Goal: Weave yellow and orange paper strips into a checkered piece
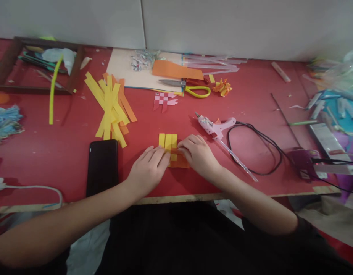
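Note:
A small weave of yellow and orange paper strips (168, 142) lies on the red table (64, 152) near its front edge. My left hand (149, 170) rests on the weave's left side, fingers stretched flat and pressing on it. My right hand (197, 152) is at the weave's right side, its fingers curled and pinching an orange strip. The lower part of the weave is hidden between both hands.
A black phone (102, 166) lies left of my hands. Loose yellow and orange strips (110, 105) are piled behind it. A pink glue gun (218, 128) with a black cord (256, 152) lies to the right. Scissors (190, 89), a pink woven piece (164, 100) and paper sheets sit farther back.

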A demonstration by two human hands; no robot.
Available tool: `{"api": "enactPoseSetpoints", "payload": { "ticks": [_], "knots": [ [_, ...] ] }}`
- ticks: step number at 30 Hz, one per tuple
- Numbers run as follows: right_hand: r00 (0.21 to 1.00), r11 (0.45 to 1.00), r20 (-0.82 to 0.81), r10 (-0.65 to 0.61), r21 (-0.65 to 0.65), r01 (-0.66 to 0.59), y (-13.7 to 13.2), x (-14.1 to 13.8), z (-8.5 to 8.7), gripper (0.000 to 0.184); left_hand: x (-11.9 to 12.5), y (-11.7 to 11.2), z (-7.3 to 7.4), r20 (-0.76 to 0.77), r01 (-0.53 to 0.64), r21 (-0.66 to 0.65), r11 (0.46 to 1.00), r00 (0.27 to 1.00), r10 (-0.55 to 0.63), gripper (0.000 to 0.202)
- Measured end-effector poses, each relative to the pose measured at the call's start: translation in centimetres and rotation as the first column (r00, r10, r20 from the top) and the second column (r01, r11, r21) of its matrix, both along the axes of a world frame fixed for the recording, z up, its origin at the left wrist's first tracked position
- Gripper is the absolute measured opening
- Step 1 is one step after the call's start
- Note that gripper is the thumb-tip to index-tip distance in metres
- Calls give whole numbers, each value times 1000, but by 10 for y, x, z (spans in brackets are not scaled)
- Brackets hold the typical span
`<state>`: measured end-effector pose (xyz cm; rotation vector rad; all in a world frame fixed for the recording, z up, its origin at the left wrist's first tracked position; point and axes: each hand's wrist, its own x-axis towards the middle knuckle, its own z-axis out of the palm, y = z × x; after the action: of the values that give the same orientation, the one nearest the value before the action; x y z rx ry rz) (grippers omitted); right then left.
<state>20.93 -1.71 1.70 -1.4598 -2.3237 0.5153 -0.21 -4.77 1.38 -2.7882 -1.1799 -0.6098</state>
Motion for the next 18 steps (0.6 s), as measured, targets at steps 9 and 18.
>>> {"api": "enactPoseSetpoints", "payload": {
  "ticks": [9,18],
  "knots": [
    [1000,999,-21,20,28,-20,1,1,-3,18,-19,18,7,192,22,-304,953,981,39,21],
    [999,997,-20,44,58,-43,1,3,-4,16,-20,18,2,176,24,-313,949,984,34,31]
  ]
}}
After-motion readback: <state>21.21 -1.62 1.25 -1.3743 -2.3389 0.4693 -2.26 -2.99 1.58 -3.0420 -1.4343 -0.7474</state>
